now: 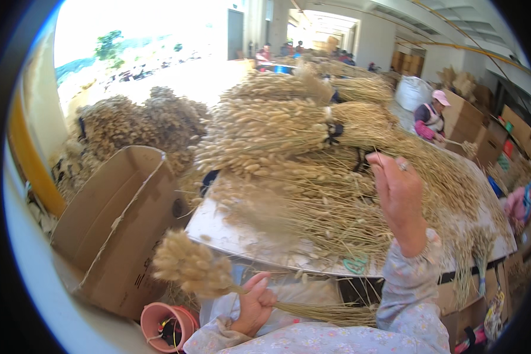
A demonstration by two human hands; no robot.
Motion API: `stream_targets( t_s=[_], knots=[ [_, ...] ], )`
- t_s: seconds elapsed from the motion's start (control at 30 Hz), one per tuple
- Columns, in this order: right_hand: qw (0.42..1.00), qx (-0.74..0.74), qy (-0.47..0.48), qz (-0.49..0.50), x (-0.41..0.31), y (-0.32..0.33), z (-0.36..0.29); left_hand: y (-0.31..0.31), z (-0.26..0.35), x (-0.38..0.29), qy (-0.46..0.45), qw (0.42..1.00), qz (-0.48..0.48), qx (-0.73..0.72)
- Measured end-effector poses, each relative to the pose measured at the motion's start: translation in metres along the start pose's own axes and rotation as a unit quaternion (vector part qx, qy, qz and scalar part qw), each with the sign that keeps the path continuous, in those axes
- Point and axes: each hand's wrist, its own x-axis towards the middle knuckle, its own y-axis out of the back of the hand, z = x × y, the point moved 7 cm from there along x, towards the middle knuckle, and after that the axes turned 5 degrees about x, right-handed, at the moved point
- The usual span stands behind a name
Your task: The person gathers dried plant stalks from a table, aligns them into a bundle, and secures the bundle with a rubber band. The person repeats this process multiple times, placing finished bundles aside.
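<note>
My left hand [255, 305] is closed around the stems of a bunch of dried bunny-tail grass [194, 265], its fluffy heads to the left and its stems to the right, over my lap. My right hand [398, 190] is raised above the table, fingers bent and tips together; whether something thin is between them cannot be told. Below it, loose dried stems [336, 217] lie spread on the white table [248, 248]. Behind them is a large pile of tied bunny-tail bundles [265, 128]. A pair of green-handled scissors [355, 264] rests at the near table edge.
A large open cardboard box [124, 248] stands at left, with a pink bucket [168, 327] near my left sleeve. Dried plants [128, 124] are heaped behind the box. A co-worker in a pink cap [431, 117] is across the table at right; another person [520, 203] is further right.
</note>
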Motion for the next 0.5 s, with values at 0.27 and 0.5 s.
stream_targets(
  t_s=[0.27,0.5],
  knots=[
    [0.880,0.243,-0.059,-0.404,-0.129,-0.087,-0.100,-0.045,0.016,0.012,-0.025,0.995,-0.091,-0.009],
    [0.829,0.319,-0.133,-0.439,-0.183,-0.099,-0.092,-0.031,0.025,0.018,-0.037,0.997,-0.070,-0.021]
  ],
)
